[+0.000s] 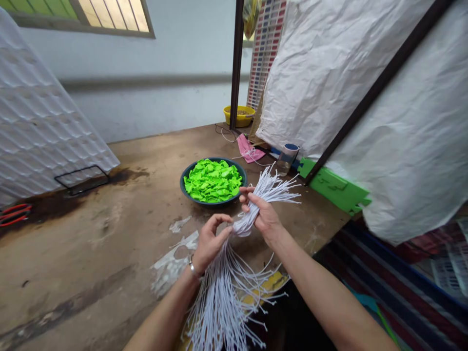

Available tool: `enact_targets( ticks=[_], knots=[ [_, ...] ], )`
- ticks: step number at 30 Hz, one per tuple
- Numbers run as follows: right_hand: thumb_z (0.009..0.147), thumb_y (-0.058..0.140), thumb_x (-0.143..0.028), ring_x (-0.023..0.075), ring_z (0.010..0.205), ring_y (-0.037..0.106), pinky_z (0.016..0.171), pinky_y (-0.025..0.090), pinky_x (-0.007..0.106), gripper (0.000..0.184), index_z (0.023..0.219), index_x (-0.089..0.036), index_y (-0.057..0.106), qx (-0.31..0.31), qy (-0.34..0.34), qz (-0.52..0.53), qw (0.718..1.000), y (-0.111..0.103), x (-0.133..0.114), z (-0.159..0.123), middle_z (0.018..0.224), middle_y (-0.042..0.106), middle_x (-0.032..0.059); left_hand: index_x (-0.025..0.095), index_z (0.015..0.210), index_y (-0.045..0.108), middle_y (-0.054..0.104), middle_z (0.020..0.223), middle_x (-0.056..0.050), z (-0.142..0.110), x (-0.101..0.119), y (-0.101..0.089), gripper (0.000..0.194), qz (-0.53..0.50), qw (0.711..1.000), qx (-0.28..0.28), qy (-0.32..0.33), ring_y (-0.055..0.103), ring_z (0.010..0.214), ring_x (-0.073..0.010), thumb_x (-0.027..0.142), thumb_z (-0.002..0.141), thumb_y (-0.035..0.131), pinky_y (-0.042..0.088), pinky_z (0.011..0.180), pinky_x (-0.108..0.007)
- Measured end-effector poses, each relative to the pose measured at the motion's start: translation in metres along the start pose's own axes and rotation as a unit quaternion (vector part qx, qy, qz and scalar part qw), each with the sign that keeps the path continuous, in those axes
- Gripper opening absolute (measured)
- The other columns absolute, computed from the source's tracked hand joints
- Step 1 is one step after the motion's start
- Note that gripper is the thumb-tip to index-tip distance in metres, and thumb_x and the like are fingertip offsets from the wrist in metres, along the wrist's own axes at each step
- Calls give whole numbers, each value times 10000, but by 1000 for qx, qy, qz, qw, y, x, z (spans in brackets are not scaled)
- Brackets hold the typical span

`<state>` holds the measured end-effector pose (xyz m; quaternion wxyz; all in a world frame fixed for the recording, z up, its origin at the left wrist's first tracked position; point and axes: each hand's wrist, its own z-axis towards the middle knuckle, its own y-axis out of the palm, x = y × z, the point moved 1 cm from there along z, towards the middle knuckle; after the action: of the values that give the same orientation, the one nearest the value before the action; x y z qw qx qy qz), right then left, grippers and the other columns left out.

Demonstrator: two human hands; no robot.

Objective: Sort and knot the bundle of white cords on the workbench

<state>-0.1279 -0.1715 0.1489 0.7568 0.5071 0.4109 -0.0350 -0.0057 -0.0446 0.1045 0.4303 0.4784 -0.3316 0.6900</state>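
A thick bundle of thin white cords (224,287) is held up between my two hands over the near edge of the table. My right hand (263,217) wraps round the upper part of the bundle, and the cord ends fan out beyond it. At the narrow middle, my left hand (213,241) pinches the cords between thumb and fingers, with a bracelet on its wrist. Below it the cords hang spread out, many with small knots at their tips. Just beyond the hands stands a dark round bowl (183,187) filled with bright green pieces (212,180).
Red-handled scissors (14,214) and a black wire frame (82,180) lie on the brown table (91,253) at left. To the right are a pink cloth (249,148), a clear jar (287,158) and a green plastic piece (332,185). A yellow basin (239,116) stands behind.
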Motion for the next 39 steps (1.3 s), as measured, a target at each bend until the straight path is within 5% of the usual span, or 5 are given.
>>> enact_targets(
  ticks=[6, 12, 17, 23, 39],
  knots=[
    [708, 699, -111, 70, 704, 624, 481, 449, 112, 198, 883, -163, 623, 87, 12, 29, 996, -7, 2, 5, 927, 710, 6, 175, 1281, 575, 600, 1325, -115, 1, -32, 2, 707, -22, 986, -141, -81, 548, 1236, -269, 322, 661, 882, 411, 1097, -377],
    [764, 706, -180, 113, 765, 667, 596, 570, 207, 194, 940, -155, 628, 117, 33, 7, 993, -12, -3, 12, 966, 711, 14, 142, 1100, 602, 534, 681, 29, -8, -30, 15, 456, -91, 967, -165, -174, 473, 553, -101, 438, 790, 757, 446, 536, -232],
    [817, 719, -442, 183, 861, 685, 775, 618, 339, 326, 898, -154, 591, 167, 12, 59, 984, -28, -32, 29, 884, 685, 45, 157, 1117, 564, 400, 677, 69, -4, -17, 2, 515, -293, 903, -169, -266, 299, 478, -15, 406, 751, 827, 253, 409, -125],
    [970, 426, -506, 208, 943, 695, 807, 609, 387, 391, 967, -144, 572, 231, -40, 75, 969, -52, -70, 41, 985, 680, 114, 165, 1117, 580, 367, 686, 74, 5, -21, -22, 510, -349, 890, -149, -253, 206, 441, 7, 435, 761, 826, 216, 340, -92],
    [875, 639, -195, 103, 644, 648, 449, 394, 162, 78, 881, -118, 627, 271, -183, -109, 939, -63, -100, 37, 842, 702, 49, 130, 1072, 607, 388, 663, 85, 14, -26, -56, 465, -363, 898, -87, -232, 207, 422, 19, 379, 758, 843, 288, 323, -67]
  ],
)
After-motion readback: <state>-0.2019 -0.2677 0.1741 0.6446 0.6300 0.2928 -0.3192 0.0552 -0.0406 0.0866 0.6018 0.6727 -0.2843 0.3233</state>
